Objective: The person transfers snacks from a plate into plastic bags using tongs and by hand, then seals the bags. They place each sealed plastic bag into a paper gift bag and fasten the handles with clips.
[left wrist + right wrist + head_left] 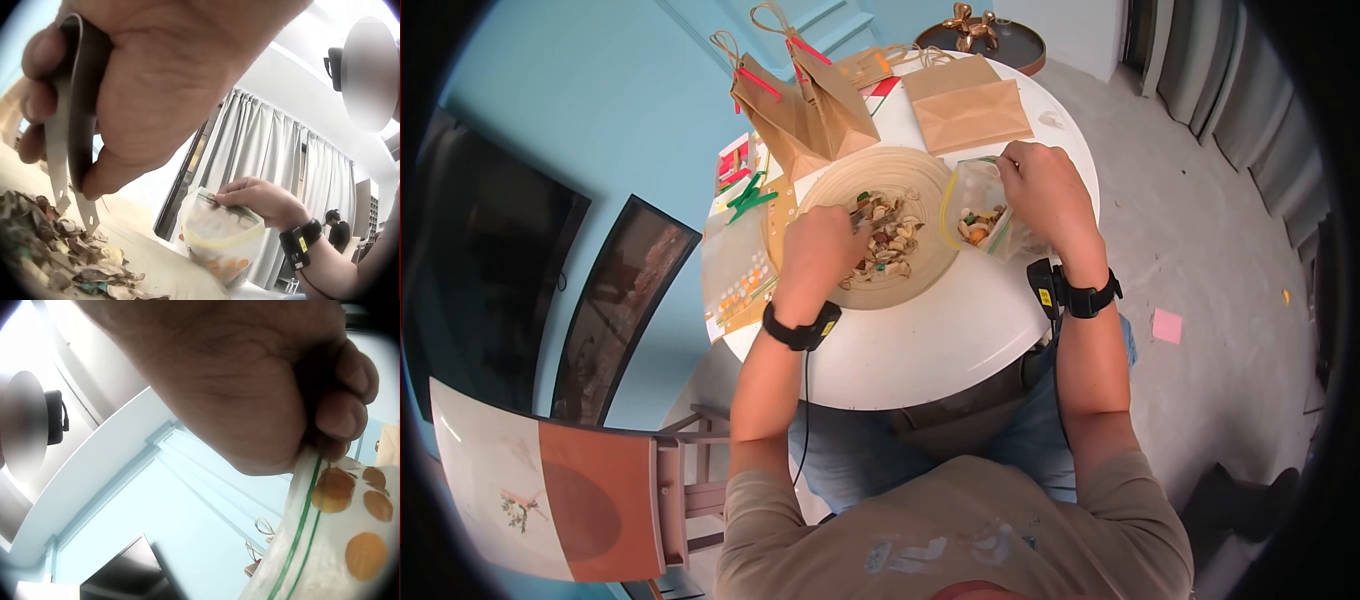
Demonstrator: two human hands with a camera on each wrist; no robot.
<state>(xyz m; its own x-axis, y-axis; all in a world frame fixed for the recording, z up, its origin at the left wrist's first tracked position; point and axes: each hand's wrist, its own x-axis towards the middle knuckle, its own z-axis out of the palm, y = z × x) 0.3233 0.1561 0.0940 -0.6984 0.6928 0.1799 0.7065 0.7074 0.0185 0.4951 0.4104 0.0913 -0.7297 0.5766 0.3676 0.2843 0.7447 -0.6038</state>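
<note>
My left hand (825, 245) grips a pair of metal tweezers (81, 134) between thumb and fingers. In the left wrist view their tips point down, right at a heap of dried leaf and petal pieces (81, 269). That heap lies on a round beige plate (820, 190). To the plate's right, my right hand (1048, 190) pinches the top edge of a zip bag (972, 188), whose mouth stands apart. Orange dots (365, 556) and green zip lines mark the bag. Coloured dried pieces (980, 226) lie inside it.
Two upright paper bags (795, 120) with red clips stand behind the plate, and a flat paper bag (970, 110) lies at back right. Left of the plate are green clips (750, 197) and another dotted zip bag (740, 262). The white table (880, 365) is round.
</note>
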